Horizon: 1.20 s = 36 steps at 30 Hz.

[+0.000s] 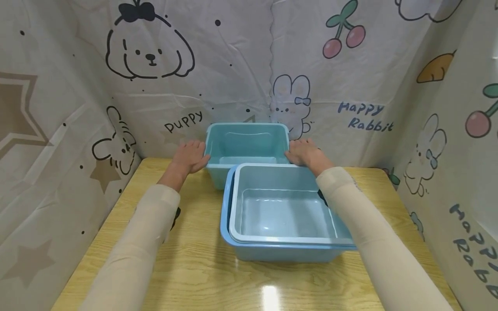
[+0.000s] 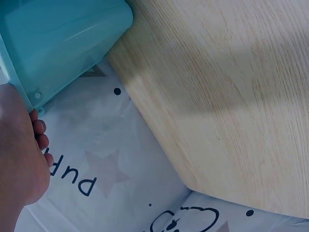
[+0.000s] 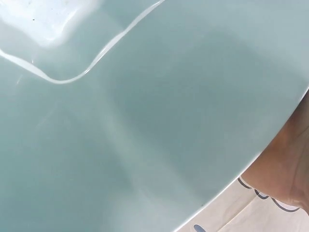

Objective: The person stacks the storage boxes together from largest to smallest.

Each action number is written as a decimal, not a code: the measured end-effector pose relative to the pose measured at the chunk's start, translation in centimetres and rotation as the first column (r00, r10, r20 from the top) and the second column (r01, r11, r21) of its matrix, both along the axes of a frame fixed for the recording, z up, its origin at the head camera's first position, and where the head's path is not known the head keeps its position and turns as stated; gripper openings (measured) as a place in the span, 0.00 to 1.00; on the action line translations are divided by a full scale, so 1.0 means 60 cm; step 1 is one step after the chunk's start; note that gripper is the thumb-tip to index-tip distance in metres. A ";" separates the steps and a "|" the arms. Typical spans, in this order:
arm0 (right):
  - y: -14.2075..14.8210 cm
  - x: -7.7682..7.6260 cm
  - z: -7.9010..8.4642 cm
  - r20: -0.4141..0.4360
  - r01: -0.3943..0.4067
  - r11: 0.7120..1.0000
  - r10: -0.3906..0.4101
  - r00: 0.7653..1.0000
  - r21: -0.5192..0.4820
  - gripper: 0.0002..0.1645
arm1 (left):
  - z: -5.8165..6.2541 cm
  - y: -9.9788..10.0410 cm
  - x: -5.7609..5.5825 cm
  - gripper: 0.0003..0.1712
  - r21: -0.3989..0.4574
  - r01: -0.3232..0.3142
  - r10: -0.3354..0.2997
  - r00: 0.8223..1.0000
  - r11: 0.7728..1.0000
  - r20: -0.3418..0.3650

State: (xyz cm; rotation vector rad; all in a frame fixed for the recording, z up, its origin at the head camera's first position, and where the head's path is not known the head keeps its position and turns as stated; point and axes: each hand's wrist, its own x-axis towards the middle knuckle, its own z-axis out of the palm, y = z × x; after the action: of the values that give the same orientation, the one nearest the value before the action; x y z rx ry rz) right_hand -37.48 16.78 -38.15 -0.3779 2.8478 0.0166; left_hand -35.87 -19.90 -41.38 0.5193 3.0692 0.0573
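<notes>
A teal plastic storage bin [image 1: 218, 175] stands at the back of the table, its mouth upward. My left hand [image 1: 190, 155] holds its left rim; in the left wrist view, the fingertips [image 2: 39, 127] curl beneath the bin's edge. On the opposite side, my right hand [image 1: 305, 153] grips the right rim, its fingers partly hidden. In front sits a pale blue bin [image 1: 280, 211], nested inside a bin with a bluer rim [image 1: 225, 216]. My right forearm passes over this pair, and the pale blue wall [image 3: 193, 96] fills most of the right wrist view.
The wooden table [image 1: 202, 276] is enclosed by printed cloth [image 1: 241, 77] at the back and both sides. The cloth at the back comes close behind the teal bin. The nested pair overlaps the teal bin's front right corner in the head view.
</notes>
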 end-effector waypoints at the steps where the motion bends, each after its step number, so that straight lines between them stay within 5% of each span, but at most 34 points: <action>1: 0.000 0.000 0.000 -0.007 -0.004 1.000 0.004 1.000 -0.001 0.29 | 0.000 0.000 -0.001 0.25 0.003 -0.001 0.001 1.000 1.000 0.000; 6: 0.003 -0.005 0.001 -0.039 -0.008 1.000 0.008 0.999 -0.024 0.25 | 0.009 0.001 -0.009 0.21 0.027 0.000 0.000 1.000 1.000 -0.027; 13: 0.010 -0.008 0.020 -0.104 -0.009 0.999 0.005 0.995 -0.038 0.24 | 0.049 0.009 -0.012 0.18 0.041 0.009 -0.007 0.998 0.999 -0.070; 36: 0.034 0.012 0.099 -0.150 -0.078 0.997 0.075 0.986 -0.015 0.23 | 0.127 0.013 0.010 0.13 0.093 0.055 -0.039 0.986 0.994 -0.164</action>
State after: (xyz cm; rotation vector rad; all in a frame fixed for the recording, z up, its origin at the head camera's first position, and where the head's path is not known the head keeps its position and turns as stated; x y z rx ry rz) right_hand -36.78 18.80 -32.20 -0.5113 2.9815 0.0309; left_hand -35.28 -19.12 -33.75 0.6319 3.2227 0.1734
